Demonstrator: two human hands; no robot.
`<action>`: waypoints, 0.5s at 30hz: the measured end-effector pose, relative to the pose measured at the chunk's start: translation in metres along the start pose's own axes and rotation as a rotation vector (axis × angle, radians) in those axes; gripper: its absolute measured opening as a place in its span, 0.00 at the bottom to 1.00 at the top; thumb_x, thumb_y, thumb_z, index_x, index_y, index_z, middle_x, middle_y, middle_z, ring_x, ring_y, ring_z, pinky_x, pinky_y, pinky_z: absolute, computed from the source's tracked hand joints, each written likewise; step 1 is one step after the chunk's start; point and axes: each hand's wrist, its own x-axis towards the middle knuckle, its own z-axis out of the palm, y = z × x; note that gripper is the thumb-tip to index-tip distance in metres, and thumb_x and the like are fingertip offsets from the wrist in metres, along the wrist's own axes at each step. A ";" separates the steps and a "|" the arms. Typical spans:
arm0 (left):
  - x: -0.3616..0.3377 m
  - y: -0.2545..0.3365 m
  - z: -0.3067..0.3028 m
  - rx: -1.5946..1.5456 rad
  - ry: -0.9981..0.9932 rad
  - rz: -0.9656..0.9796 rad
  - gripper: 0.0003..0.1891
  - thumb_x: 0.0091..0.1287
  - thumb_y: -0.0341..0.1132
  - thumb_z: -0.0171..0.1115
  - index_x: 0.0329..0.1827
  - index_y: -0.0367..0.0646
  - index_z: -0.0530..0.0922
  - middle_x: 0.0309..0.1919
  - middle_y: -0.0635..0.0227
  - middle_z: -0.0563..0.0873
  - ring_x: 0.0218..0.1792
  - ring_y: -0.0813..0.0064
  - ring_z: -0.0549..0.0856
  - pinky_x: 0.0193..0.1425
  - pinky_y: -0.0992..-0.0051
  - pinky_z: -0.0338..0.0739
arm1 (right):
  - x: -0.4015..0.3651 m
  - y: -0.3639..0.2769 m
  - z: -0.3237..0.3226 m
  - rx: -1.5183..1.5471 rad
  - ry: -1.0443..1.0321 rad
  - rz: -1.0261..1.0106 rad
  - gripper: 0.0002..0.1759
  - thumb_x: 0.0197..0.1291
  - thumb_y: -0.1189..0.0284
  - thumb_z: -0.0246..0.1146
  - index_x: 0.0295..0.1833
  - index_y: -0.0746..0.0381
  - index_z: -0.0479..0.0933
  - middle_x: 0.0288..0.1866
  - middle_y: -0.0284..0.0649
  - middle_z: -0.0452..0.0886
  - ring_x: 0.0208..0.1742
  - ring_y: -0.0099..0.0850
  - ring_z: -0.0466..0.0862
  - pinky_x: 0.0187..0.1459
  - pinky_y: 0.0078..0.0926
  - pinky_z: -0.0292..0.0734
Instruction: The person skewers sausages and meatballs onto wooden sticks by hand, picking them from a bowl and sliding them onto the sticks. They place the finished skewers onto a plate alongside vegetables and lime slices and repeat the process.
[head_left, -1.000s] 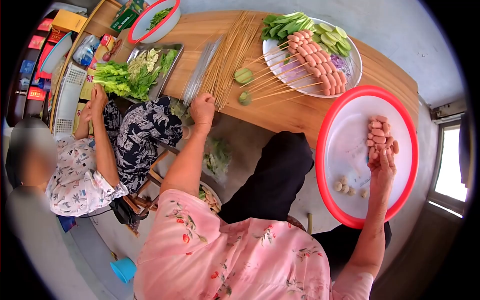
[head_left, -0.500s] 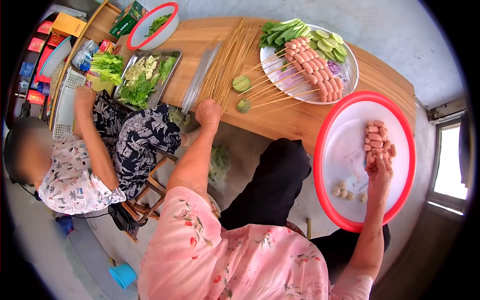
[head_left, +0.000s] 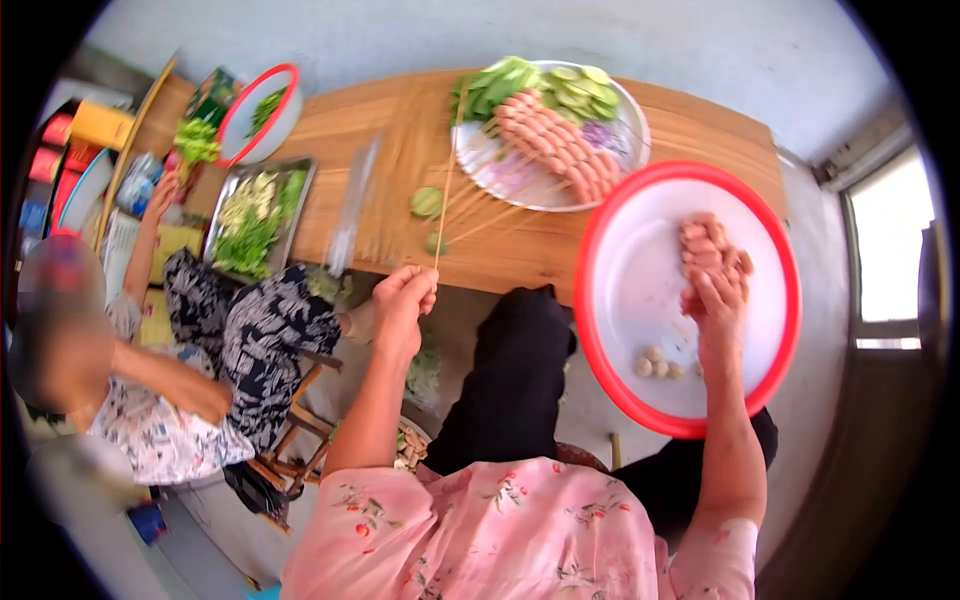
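We would worry first about the thin bamboo skewer. Our left hand is clenched in a fist around its lower end only. The long free length rises over the edge of the pale wooden table, with its tip close to the round metal plate of skewered sausages and greens. Gripped so low, we judge it could wobble, snag the sticks already lying there, or prick a finger. It looks straight, pale and very slender, so it would likely bend or snap under a sideways push.

The small pink sausages lie heaped in the white plastic basin with the red rim, which sits at our right, partly over the table's near edge. Our right hand rests on the heap with fingers bent down. We cannot tell whether it has pinched one. The sausages look short, smooth and rounded, so one could well slip or split. A few beige balls sit lower in the basin.

Our hands are well apart. At the left, another person's hand reaches beside a steel tray of cut vegetables.
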 end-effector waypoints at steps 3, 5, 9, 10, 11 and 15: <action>-0.044 0.027 0.050 0.305 -0.236 0.179 0.04 0.59 0.27 0.64 0.28 0.38 0.79 0.21 0.76 0.76 0.21 0.87 0.72 0.24 0.84 0.64 | -0.002 -0.012 0.000 -0.058 -0.110 -0.102 0.16 0.66 0.67 0.56 0.48 0.68 0.78 0.34 0.41 0.81 0.32 0.28 0.80 0.36 0.24 0.76; -0.062 0.036 0.084 0.499 -0.389 0.321 0.04 0.60 0.26 0.64 0.28 0.37 0.78 0.22 0.76 0.76 0.22 0.87 0.71 0.25 0.84 0.64 | 0.001 -0.016 -0.003 0.061 -0.147 -0.077 0.18 0.68 0.65 0.52 0.55 0.67 0.75 0.39 0.42 0.81 0.39 0.29 0.81 0.41 0.26 0.77; -0.066 0.030 0.145 0.643 -0.634 0.621 0.04 0.58 0.26 0.64 0.28 0.35 0.78 0.23 0.72 0.77 0.22 0.84 0.74 0.26 0.82 0.67 | 0.007 -0.025 -0.020 0.404 -0.135 -0.104 0.18 0.71 0.64 0.50 0.56 0.66 0.73 0.43 0.42 0.80 0.43 0.29 0.80 0.46 0.25 0.76; -0.065 0.027 0.157 0.752 -0.690 0.694 0.03 0.58 0.25 0.63 0.28 0.35 0.78 0.23 0.70 0.78 0.23 0.83 0.75 0.27 0.81 0.69 | 0.006 -0.030 -0.027 0.448 -0.127 -0.127 0.18 0.71 0.65 0.50 0.54 0.67 0.73 0.41 0.43 0.81 0.41 0.29 0.80 0.44 0.25 0.77; -0.065 0.022 0.167 0.860 -0.739 0.776 0.03 0.57 0.25 0.63 0.28 0.35 0.78 0.23 0.68 0.78 0.24 0.82 0.77 0.28 0.80 0.70 | 0.010 -0.026 -0.038 0.452 -0.110 -0.135 0.18 0.71 0.65 0.50 0.54 0.67 0.73 0.41 0.43 0.81 0.41 0.29 0.80 0.44 0.25 0.77; -0.058 0.009 0.203 0.769 -0.932 0.693 0.06 0.59 0.31 0.65 0.32 0.36 0.81 0.25 0.62 0.80 0.24 0.74 0.79 0.32 0.74 0.74 | 0.019 -0.030 -0.068 0.498 0.121 -0.091 0.16 0.72 0.65 0.50 0.51 0.68 0.73 0.36 0.42 0.79 0.36 0.31 0.81 0.41 0.29 0.80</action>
